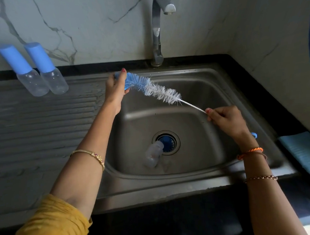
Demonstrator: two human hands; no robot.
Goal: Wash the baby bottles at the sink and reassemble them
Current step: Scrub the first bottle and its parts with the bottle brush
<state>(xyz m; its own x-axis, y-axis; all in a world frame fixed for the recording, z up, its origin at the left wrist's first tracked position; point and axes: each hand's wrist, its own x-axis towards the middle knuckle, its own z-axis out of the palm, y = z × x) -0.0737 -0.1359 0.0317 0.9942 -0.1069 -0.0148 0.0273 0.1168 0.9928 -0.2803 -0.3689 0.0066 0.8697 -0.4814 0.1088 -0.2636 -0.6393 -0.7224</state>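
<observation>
On the ribbed drainboard (40, 121) at far left, two capped bottles (37, 70) with blue caps stand side by side, touching or nearly so, close to the marble backsplash. They appear assembled; whether they are washed cannot be told.

The left hand (116, 89) is over the sink's left rim, fingers curled round the blue tip of the bottle brush (154, 89). The brush spans the basin diagonally, blue bristles passing into white, then a thin twisted wire stem. The right hand (226, 119) pinches that stem between thumb and fingertips, the handle end hidden behind the wrist apart from a small blue piece.

In the sink (203, 88), an uncapped clear bottle (154, 154) lies on its side, its mouth end against the blue drain strainer (167, 141). The faucet (158, 25) stands behind the basin and no water runs.

Risks, as judged: the wire stem is flexible and held at two ends; if the left hand lets go under tension, the brush may spring and spatter. The bottle in the basin is free to roll, so reaching for it one-handed while wet could let it slip. The capped pair near the edge of the work could be knocked by the left forearm.

At far right a blue cloth (303, 149) lies on the dark counter. Nothing obstructs the reach down to the bottle; the brush itself lies across the path.
</observation>
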